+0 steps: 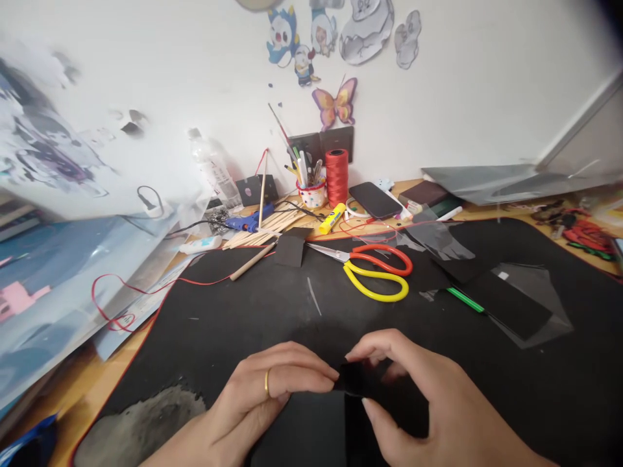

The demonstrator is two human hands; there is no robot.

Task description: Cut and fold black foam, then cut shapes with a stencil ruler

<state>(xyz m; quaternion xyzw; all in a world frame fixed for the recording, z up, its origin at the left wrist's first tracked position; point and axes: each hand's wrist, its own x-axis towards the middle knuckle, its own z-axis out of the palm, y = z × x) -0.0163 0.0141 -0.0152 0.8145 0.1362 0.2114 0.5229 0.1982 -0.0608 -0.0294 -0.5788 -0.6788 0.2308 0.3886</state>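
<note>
Low in the head view, my left hand, with a gold ring on one finger, has its fingers pressed together and their tips against a small black piece. My right hand curves around the right side of that piece, thumb below and index finger above, close to its edges. Under my hands lies a larger flat black sheet. Dark on dark, the exact outlines of the black pieces are hard to tell. Scissors with red and yellow handles lie open beyond my hands on the black mat.
A green-handled tool and black sheets lie at the right. Farther back are a glue stick, a red thread spool, a phone, a pen cup, wooden sticks and a blue glue gun. Red ribbon curls left.
</note>
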